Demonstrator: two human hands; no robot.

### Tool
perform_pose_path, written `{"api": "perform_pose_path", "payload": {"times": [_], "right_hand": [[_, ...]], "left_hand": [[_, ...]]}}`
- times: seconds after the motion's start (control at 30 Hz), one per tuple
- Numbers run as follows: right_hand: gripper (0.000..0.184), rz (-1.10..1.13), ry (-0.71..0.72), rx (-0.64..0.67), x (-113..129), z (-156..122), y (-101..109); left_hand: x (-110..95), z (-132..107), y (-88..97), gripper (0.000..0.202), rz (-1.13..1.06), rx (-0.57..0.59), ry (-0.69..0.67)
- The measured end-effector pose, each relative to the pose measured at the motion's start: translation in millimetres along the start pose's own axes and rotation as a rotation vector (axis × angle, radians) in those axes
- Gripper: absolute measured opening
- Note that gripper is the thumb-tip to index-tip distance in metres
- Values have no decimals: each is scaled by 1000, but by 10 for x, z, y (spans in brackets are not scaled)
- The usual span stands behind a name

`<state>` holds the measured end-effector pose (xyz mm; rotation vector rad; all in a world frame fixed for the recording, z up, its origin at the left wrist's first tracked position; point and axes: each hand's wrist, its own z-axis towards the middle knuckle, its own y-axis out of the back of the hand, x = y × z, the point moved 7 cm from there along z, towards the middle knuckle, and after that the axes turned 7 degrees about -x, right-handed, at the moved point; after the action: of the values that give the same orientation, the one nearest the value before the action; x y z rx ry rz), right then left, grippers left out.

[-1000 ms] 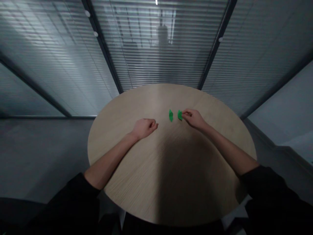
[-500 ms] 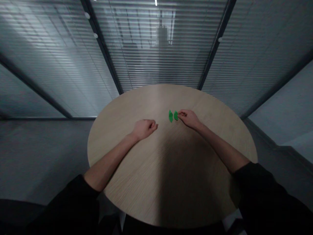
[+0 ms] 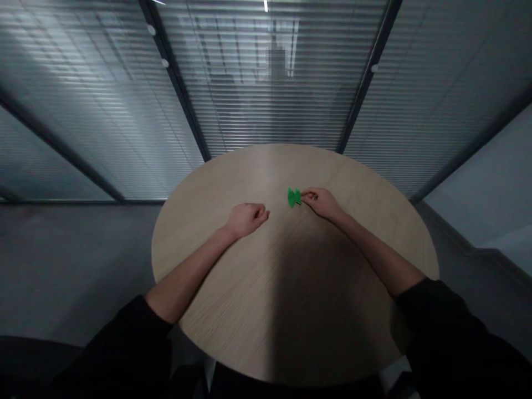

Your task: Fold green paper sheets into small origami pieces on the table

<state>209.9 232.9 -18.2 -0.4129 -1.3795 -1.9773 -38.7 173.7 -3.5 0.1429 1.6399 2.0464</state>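
Two small green pieces, folded-looking like paper, lie on the round wooden table (image 3: 224, 277). The left green piece (image 3: 291, 197) is taller and comes to points at its top and bottom. Against its right side sits the smaller right green piece (image 3: 298, 197), and the two appear to touch. My right hand (image 3: 322, 201) rests on the tabletop, thumb and fingertips pinched at the outer edge of the smaller piece. Some way to the left, my left hand (image 3: 247, 218) lies on the table with its fingers curled in, and nothing shows in it.
Glass panels with blinds (image 3: 266, 111) stand behind the table's far edge, divided by dark frames (image 3: 183, 100). Grey floor (image 3: 78, 255) shows on the left. A dark shadow (image 3: 320, 310) falls over the near right part of the tabletop.
My right hand has moved the smaller green piece slightly left, closing the gap to the other piece. The left hand has stayed in place.
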Motion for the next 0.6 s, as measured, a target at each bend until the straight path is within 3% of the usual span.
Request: {"api": "perform_pose_path", "payload": {"times": [0.37, 0.47, 0.6], "right_hand": [[26, -50, -20, -35, -108, -546, 416], [28, -58, -31, -44, -141, -631, 500], [29, -57, -41, -36, -158, -631, 502]], "left_hand": [[-56, -77, 127, 39, -30, 16, -23], [-126, -269, 288, 38, -51, 16, -43], [-233, -809, 648, 38, -194, -144, 8]]}}
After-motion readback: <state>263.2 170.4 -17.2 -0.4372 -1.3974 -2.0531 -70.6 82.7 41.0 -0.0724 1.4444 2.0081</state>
